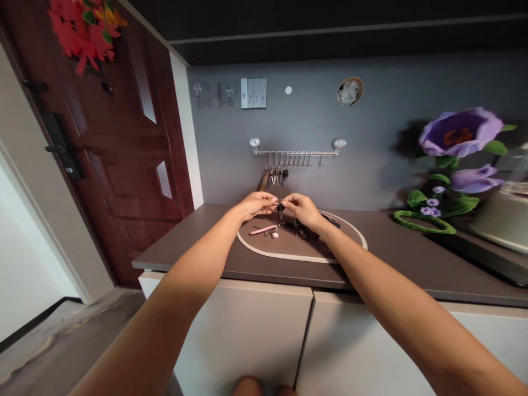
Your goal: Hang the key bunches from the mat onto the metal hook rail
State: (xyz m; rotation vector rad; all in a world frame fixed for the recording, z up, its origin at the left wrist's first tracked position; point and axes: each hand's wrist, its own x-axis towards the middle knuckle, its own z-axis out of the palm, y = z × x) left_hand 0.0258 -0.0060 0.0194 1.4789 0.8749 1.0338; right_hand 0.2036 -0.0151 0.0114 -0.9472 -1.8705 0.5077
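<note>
Keys, one small dark bunch on a ring: held up between the two hands, hanging just below the meeting fingertips, above the mat. Left hand: thumb and fingers pinched together on the ring side, at the bunch's left. Right hand: likewise pinched, thumb and forefinger closed on the same bunch from its right (which fingertip bears the ring itself is too small to tell). Oval mat, brown with a pale rim: directly beneath the grip, lying on the dark counter. Pink strap, slim: on the mat, below and left of the grip. Pink charm, round: near the strap's right end, below the grip. Dark items, partly hidden by the right hand and wrist: on the mat, below and right of the grip, their kind unclear. Hook rail, clear, fixed to the wall: above the grip. Hanging keys, several rings: on the rail's left hooks, just above the grip. Purple flowers: well apart, to the grip's right.
</note>
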